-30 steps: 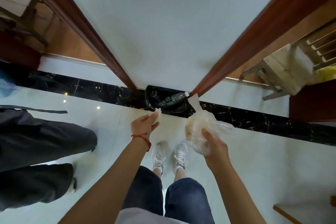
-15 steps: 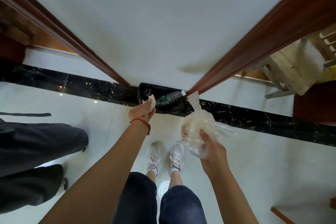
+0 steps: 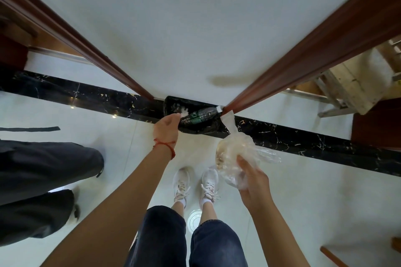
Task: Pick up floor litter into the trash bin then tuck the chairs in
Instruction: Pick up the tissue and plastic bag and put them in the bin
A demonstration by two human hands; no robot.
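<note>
Standing over a bin [image 3: 195, 129] lined in black, set against the wall foot between two door frames.

Left hand [image 3: 167, 130] out over the near rim, fingers curled down, a white tissue [image 3: 184, 112] at the fingertips, directly over the bin mouth. Whether pinched or just let go, cannot tell: fingertips hidden behind the knuckles. Held there, most likely, so the wad falls straight inside rather than onto the tiles.

Right hand [image 3: 251, 182] lower and nearer the body, thumb and fingers curled round the underside of a clear bag [image 3: 236, 154], gripping it. Knotted neck upward, toward the bin's right edge. Kept back, presumably, as next in line, clear of the left hand's drop.

Inside the bin: a green bottle [image 3: 200, 115] lying on its side, white cap at the right rim, plus something pale by the tissue, too blurred to name. Inside the bag: pale, crumbly stuff, not identifiable.

A round white thing [image 3: 193, 221] on the floor between the legs, possibly more litter. Dark trousers [image 3: 43, 175] of a second person at left. A wooden stool [image 3: 355, 84] through the right doorway.

Litter step about midway by this reckoning; chairs not yet touched.
</note>
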